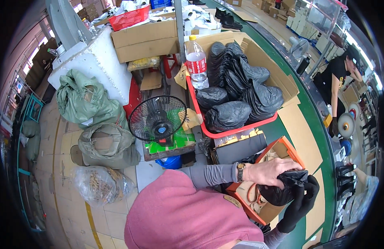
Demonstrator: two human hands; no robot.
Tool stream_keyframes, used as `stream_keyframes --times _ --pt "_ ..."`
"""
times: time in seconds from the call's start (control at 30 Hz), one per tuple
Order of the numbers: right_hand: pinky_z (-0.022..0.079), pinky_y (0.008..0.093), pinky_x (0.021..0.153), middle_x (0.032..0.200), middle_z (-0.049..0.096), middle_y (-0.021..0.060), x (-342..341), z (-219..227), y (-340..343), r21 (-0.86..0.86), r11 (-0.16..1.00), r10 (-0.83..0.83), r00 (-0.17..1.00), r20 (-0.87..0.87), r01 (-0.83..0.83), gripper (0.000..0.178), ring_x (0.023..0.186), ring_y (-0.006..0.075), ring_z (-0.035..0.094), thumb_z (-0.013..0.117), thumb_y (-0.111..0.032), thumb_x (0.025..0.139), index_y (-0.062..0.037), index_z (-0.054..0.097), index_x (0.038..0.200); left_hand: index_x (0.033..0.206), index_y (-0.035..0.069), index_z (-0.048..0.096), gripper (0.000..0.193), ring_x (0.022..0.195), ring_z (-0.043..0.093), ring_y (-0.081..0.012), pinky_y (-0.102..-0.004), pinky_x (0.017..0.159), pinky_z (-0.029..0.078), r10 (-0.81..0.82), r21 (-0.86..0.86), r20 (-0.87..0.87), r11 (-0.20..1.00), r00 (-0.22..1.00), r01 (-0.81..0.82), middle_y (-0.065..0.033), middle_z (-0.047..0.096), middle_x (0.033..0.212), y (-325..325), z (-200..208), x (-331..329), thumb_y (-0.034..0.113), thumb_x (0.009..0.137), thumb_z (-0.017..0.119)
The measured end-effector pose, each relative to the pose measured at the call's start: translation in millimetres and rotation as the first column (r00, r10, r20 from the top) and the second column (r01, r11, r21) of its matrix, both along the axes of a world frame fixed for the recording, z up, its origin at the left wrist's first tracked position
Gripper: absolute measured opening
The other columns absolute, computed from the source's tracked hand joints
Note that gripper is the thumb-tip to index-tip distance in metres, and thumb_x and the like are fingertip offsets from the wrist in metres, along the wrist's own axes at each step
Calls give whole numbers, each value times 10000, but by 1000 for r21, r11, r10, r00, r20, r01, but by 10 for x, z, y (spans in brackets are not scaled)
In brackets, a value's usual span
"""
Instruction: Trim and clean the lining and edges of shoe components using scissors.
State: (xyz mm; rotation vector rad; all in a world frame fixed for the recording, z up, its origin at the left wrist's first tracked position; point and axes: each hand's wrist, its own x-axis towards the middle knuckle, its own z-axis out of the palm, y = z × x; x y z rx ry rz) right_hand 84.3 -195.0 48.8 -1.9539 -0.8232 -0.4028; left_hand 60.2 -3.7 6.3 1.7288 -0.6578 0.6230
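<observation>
My bare left hand (268, 171), with a wristwatch at the cuff, reaches in from the left and grips a black plastic bag (277, 195) by its upper end. On the bag's right side is my right hand (301, 201) in a black glove, its fingers and thumb closed on the bag's edge. The bag bulges round something I cannot make out. Both hands hold it over an orange open box (237, 187), which contains small tan pieces and reddish-brown straps or bands.
A red tray (241, 132) of several black-bagged bundles (229, 115) stands ahead, with a plastic bottle (196, 62) at its left corner. A black fan (158, 118) stands left of it. Sacks (105, 145) lie on the floor. Another person (339, 79) works across the green bench (312, 112).
</observation>
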Motion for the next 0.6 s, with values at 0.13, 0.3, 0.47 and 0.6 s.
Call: stream_keyframes --times 0.13,0.3,0.47,0.6 --pt "426 306 881 1033 594 102 8 154 -185 155 985 -16 931 -365 78 115 971 186 546 577 -37 864 30 579 957 1318 23 467 671 1078 615 -314 -379 919 501 95 116 50 988 994 -100 -158 610 1164 66 21 76 8 696 718" --pt "451 301 887 1072 614 98 322 12 -242 188 965 -130 956 -263 184 247 968 173 576 653 -97 850 25 606 1060 1259 27 551 577 1037 642 -317 -367 918 507 204 166 -15 966 979 -199 -181 633 1158 262 63 50 -80 695 602" --pt "482 297 866 1096 616 108 83 62 97 269 957 -18 944 -331 112 410 1019 198 601 732 17 722 -10 615 1114 1214 1 559 489 906 662 -346 -391 764 529 229 240 -4 945 973 -221 -191 660 1014 140 60 91 -2 739 675" --pt "494 299 863 1105 613 133 266 -105 -235 174 984 88 952 -293 -37 376 1039 218 610 666 98 708 -1 652 1071 1149 -21 616 444 825 692 -297 -333 712 529 183 189 -168 970 969 -150 -190 683 933 128 61 71 273 839 733"
